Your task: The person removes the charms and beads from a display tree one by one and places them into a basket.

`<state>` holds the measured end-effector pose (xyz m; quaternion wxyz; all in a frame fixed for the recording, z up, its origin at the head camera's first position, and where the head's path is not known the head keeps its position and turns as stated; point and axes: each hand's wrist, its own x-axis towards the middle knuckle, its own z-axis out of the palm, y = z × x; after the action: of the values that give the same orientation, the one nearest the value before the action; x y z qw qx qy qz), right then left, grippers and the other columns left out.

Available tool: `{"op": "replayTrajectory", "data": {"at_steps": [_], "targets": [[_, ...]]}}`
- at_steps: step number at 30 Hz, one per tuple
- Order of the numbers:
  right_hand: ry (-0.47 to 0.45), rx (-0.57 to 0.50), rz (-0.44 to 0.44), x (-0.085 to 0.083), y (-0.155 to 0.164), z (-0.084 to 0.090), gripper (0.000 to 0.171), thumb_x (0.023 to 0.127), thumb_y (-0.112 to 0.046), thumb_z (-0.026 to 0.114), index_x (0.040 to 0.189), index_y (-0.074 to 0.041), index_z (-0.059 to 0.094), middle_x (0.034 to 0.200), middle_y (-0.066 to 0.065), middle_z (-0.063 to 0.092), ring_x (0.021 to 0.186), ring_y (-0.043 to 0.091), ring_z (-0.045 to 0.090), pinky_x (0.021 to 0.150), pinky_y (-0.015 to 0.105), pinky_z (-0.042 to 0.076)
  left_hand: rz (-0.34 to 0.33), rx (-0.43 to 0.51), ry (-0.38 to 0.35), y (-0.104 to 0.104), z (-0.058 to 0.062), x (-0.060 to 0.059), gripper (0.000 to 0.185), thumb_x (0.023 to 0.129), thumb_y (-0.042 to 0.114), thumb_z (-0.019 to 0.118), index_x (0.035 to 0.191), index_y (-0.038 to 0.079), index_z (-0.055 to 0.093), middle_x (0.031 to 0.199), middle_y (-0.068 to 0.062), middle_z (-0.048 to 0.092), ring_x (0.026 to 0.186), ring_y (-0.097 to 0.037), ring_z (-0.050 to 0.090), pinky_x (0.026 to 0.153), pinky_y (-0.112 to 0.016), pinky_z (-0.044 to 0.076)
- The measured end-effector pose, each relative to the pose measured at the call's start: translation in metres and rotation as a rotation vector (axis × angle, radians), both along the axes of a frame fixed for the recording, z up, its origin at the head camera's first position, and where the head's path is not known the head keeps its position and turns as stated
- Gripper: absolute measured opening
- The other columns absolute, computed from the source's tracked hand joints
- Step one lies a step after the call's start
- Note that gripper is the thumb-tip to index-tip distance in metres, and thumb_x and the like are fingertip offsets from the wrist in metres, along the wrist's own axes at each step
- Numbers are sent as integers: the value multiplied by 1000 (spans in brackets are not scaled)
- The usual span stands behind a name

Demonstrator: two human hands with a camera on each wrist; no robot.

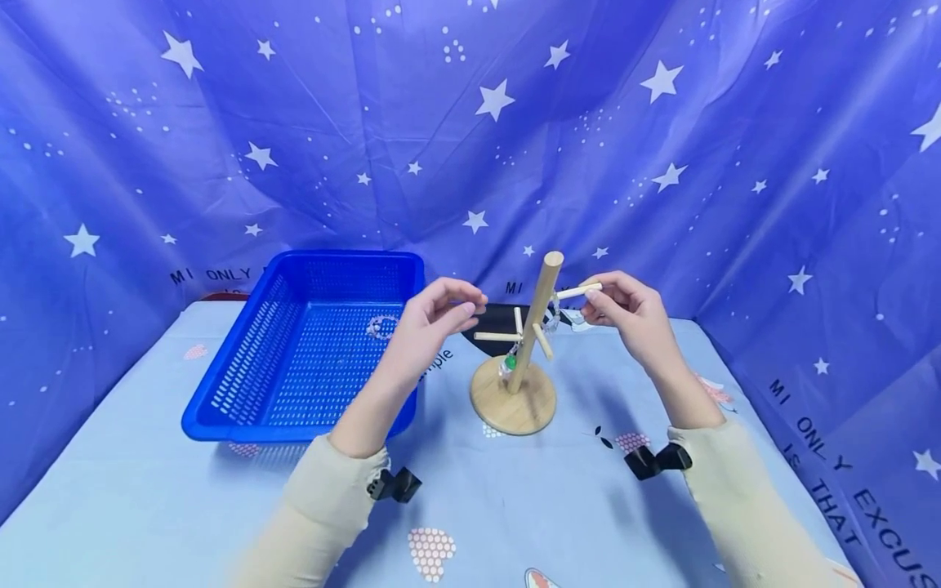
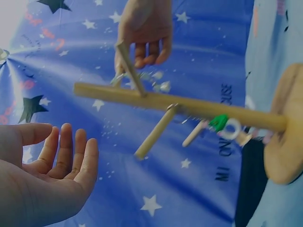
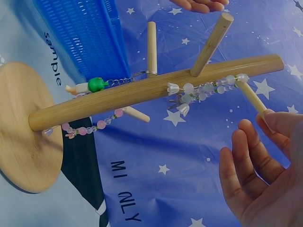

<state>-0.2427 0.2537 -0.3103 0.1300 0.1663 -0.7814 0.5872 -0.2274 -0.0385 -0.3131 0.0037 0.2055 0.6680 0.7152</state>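
A wooden peg stand (image 1: 531,331) on a round base rises at the table's middle. My right hand (image 1: 616,309) pinches the tip of its upper right peg (image 1: 579,291); in the right wrist view the peg (image 3: 251,97) ends at my fingertip. A pale bead bracelet (image 3: 208,88) hangs on that peg close to the post. A chain with a green bead (image 3: 97,84) hangs lower down. My left hand (image 1: 439,312) hovers just left of the stand, fingers loosely curled and holding nothing (image 2: 57,165).
A blue plastic basket (image 1: 220,400) stands to the left with a beaded ring (image 1: 382,327) inside. Starry blue cloth walls in the table at the back and both sides. A black item (image 1: 494,315) lies behind the stand.
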Motion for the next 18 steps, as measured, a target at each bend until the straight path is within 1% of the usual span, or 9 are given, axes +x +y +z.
{"op": "replayTrajectory", "data": {"at_steps": [3, 8, 11, 15, 18], "targets": [[-8, 6, -4, 1, 0, 1, 12, 100, -13, 60, 108, -10, 68, 76, -8, 69, 72, 4, 69, 71, 19, 60, -23, 1, -26, 6, -8, 5, 22, 102, 6, 52, 121, -3, 57, 123, -21, 63, 117, -28, 64, 102, -33, 54], [-17, 5, 2, 0, -1, 3, 12, 99, -13, 60, 108, -9, 68, 76, -7, 70, 71, 6, 69, 70, 19, 60, -58, 1, -52, 14, -20, 12, 23, 101, 4, 51, 121, -7, 56, 123, -25, 63, 112, -21, 65, 101, -36, 54], [-22, 13, -1, 1, -1, 3, 12, 99, -14, 61, 108, -9, 68, 76, -8, 70, 71, 6, 69, 70, 19, 60, -92, -13, -73, 17, -31, 16, 24, 101, 5, 51, 121, -7, 56, 122, -26, 63, 111, -21, 65, 101, -37, 54], [-22, 0, 1, 2, -1, 2, 11, 99, -14, 61, 107, -9, 68, 76, -8, 70, 71, 4, 69, 69, 19, 60, -126, -29, -109, 21, -46, 17, 24, 101, 5, 52, 120, -8, 57, 122, -29, 63, 114, -30, 65, 102, -43, 54], [-14, -20, 6, 1, -2, 2, 10, 99, -13, 61, 106, -10, 68, 76, -7, 70, 70, 4, 68, 69, 19, 60, -139, -31, -115, 22, -56, 16, 25, 100, 4, 52, 120, -10, 57, 122, -33, 62, 115, -40, 64, 103, -49, 52]]}}
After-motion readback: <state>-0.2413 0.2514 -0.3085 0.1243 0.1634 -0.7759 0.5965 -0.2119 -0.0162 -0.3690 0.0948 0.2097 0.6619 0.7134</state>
